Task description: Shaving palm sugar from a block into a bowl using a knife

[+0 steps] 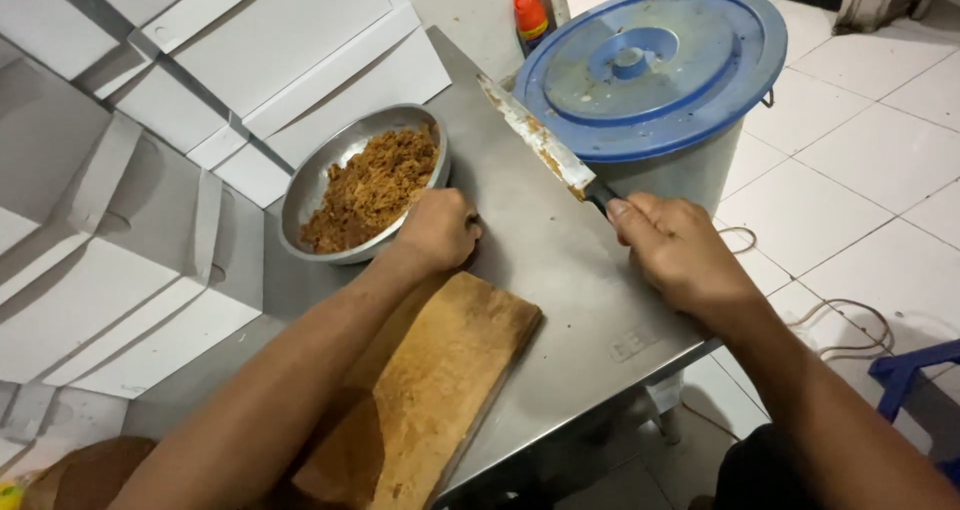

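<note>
Where the view starts at far left, flat white cardboard boxes (150, 170) lie stacked, unfolded, covering the left part of the steel surface (560, 260) and running up to the top edge. Just right of them sits a round metal bowl (310, 185) w/ shredded brown filling (375, 185) heaped toward its right side. Left hand (440, 232) is at the bowl's lower-right rim, touching it, grip curled together into a loose fist w/ knuckles up; can't tell if anything is inside the fist. Forearm runs down-left over a worn wooden cutting board (440, 370), which lies on the surface at a slant, its near end past the bottom of the view. Bare steel comes next, then the right hand (680, 250) near the surface's right edge, grip clamped on the dark handle of a big knife (535, 135). Blade points up-left, off the board, tilted above the surface, smeared w/ brown bits along its length. Behind the blade tip, a grey bin w/ blue lid (650, 60) stands on the white tile floor (860, 130) just beside the surface. An orange-capped bottle (530, 15) shows at the bin's left. Cord (840, 320) loops on the floor at right; a blue object (910, 365) sits at far right.
</note>
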